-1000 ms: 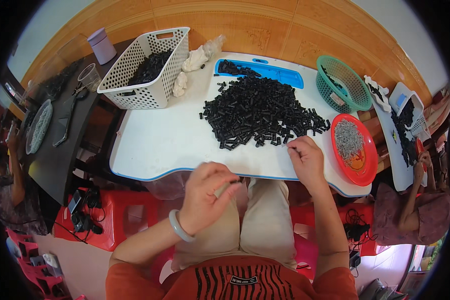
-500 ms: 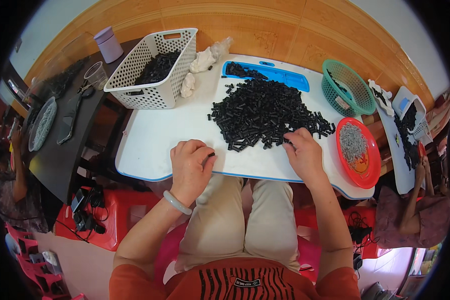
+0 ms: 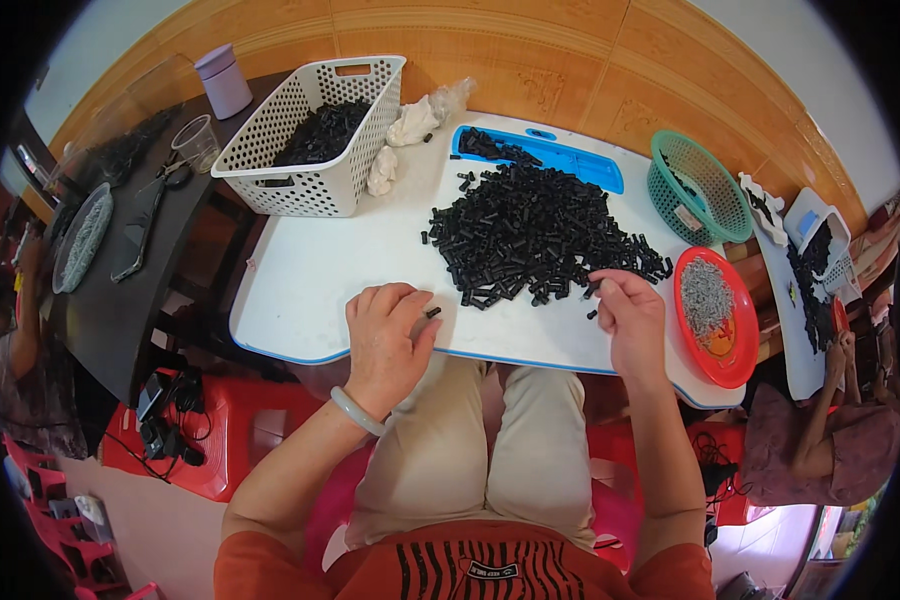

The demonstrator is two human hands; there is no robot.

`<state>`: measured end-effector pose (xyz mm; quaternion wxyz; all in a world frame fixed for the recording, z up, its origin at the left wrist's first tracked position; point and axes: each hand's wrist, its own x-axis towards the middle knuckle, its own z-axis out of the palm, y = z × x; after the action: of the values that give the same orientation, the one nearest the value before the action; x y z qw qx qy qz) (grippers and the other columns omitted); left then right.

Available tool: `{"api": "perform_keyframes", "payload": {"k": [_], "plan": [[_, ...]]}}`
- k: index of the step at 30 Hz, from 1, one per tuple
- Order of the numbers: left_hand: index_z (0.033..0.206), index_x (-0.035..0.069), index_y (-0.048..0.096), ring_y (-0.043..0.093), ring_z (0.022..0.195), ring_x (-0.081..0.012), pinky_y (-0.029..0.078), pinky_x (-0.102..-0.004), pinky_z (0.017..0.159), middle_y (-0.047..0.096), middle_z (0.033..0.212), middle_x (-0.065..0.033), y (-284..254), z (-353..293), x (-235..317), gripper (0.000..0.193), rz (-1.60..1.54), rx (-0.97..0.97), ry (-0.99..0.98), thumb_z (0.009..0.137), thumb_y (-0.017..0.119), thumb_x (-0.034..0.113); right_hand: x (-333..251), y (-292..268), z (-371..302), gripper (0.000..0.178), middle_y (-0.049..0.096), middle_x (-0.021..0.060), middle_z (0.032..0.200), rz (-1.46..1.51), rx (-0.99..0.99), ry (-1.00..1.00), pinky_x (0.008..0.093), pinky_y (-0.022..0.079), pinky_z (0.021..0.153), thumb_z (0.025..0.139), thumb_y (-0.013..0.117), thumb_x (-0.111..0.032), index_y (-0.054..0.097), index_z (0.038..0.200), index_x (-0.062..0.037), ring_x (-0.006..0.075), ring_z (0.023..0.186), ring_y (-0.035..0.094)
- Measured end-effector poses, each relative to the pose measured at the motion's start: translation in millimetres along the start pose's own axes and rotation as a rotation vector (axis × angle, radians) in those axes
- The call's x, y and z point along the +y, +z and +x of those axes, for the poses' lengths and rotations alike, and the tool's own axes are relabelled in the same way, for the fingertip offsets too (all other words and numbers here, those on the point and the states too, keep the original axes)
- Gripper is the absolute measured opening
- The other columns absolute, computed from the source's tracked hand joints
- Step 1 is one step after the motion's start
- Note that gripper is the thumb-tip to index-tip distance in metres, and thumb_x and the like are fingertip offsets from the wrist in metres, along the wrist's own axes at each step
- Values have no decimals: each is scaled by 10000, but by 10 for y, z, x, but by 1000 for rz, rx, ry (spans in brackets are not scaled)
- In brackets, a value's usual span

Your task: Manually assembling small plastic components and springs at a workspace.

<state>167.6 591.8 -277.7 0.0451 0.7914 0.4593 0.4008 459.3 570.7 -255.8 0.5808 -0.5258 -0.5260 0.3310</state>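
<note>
On the white table [image 3: 300,290], my left hand [image 3: 383,335] is near the front edge, its thumb and forefinger apart. A small black cylindrical piece [image 3: 433,312] lies just off those fingertips. At the front right of a big heap of black pieces [image 3: 530,225], my right hand [image 3: 632,320] pinches thumb and forefinger on one such black piece, which is partly hidden by the fingers. Another loose piece [image 3: 592,314] lies just below these fingertips.
A white perforated basket [image 3: 300,190] with black pieces stands back left. Behind the heap is a blue tray [image 3: 580,170]. To the right are a green basket [image 3: 705,205] and a red plate [image 3: 742,345] of small grey metal parts. A co-worker [image 3: 820,440] sits far right.
My left fingers have spread from a pinch, and the black piece is now outside them. My right hand has drawn slightly right, away from the heap, with a piece between its fingertips.
</note>
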Motion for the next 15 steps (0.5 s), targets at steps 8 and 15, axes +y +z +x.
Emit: {"api": "perform_keyframes", "payload": {"k": [8, 15], "plan": [[1022, 35, 650, 549, 896, -277, 418, -403, 843, 601, 980, -99, -411, -22, 424, 356, -394, 58, 98, 688, 766, 83, -718, 538, -557, 246, 566, 39, 756, 744, -257, 307, 241, 341, 540, 898, 631, -162, 636, 1032, 44, 97, 587, 441], [1056, 49, 676, 545, 808, -231, 438, -321, 703, 604, 926, -69, -674, -16, 673, 446, -596, 116, 196, 636, 816, 101, -844, 904, -850, 228, 611, 55, 896, 940, -341, 362, 231, 377, 562, 903, 637, -170, 647, 1024, 24, 93, 645, 487]]}}
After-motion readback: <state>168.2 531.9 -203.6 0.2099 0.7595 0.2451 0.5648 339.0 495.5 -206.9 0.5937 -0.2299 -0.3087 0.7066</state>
